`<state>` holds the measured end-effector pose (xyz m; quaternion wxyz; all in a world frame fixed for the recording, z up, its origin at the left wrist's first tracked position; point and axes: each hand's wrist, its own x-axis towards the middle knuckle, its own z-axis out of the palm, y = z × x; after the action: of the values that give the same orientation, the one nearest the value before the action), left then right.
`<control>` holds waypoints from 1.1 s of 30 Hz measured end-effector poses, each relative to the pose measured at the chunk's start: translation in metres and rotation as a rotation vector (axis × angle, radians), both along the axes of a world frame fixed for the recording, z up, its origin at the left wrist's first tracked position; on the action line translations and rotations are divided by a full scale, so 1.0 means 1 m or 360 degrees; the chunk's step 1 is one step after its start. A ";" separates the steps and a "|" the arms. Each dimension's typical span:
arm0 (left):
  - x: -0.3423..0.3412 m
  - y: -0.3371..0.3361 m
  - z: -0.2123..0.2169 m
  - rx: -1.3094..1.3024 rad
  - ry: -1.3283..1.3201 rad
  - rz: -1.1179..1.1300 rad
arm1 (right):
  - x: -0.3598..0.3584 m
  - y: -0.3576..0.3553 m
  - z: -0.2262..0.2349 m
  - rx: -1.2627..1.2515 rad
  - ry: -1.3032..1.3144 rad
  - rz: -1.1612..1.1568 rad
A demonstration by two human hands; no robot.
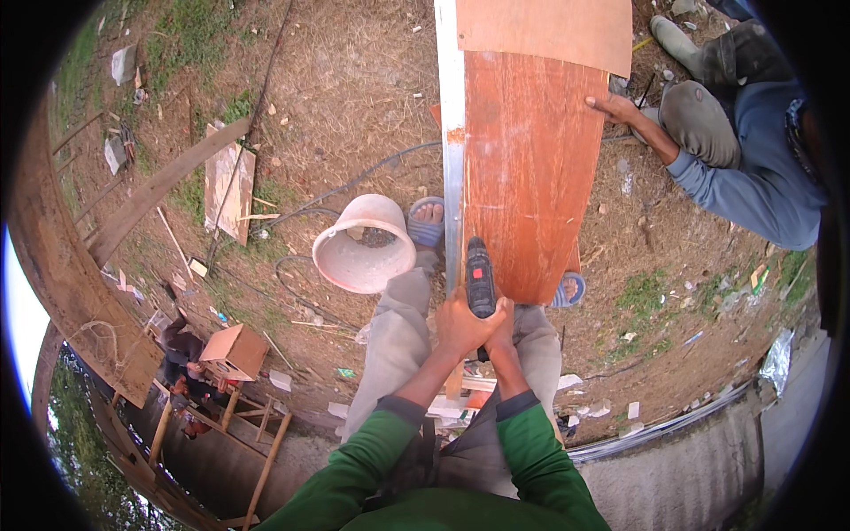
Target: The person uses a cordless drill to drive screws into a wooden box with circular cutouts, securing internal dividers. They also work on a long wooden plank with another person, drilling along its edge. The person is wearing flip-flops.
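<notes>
Both my hands are closed round a black cordless drill point(480, 276) with a red patch on its body. My left hand point(460, 324) wraps it from the left, and my right hand point(503, 322) grips it from the right, fingers partly hidden. The drill's front end points away from me over the near end of a long reddish-brown wooden board point(529, 168). A pale metal strip point(453, 177) runs along the board's left edge. A lighter plywood sheet point(547, 34) covers its far part. I cannot make out the drill's bit or whether it touches the board.
A co-worker's hand point(614, 108) rests on the board's right edge. Left of my leg a whitish bucket point(365, 244) lies tipped. Cables point(376, 164) cross the littered ground. Far left are timber beams point(159, 190), a wooden box point(235, 352) and other people. A wall point(668, 478) stands at lower right.
</notes>
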<state>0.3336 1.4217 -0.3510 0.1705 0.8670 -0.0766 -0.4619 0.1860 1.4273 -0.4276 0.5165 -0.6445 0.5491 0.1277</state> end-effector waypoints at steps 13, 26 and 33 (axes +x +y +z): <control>0.001 0.004 -0.006 -0.0030 0.0006 0.0000 | 0.002 0.002 0.000 0.0079 0.0187 -0.0056; 0.003 0.001 -0.001 -0.0006 -0.0030 -0.0019 | 0.001 0.004 -0.009 0.0095 0.0104 -0.0188; 0.001 0.001 -0.004 0.0028 0.0036 0.0036 | -0.005 0.003 -0.011 0.0026 0.0159 -0.0033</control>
<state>0.3350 1.4226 -0.3551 0.1690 0.8640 -0.0608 -0.4704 0.1814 1.4306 -0.4387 0.4951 -0.6274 0.5797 0.1588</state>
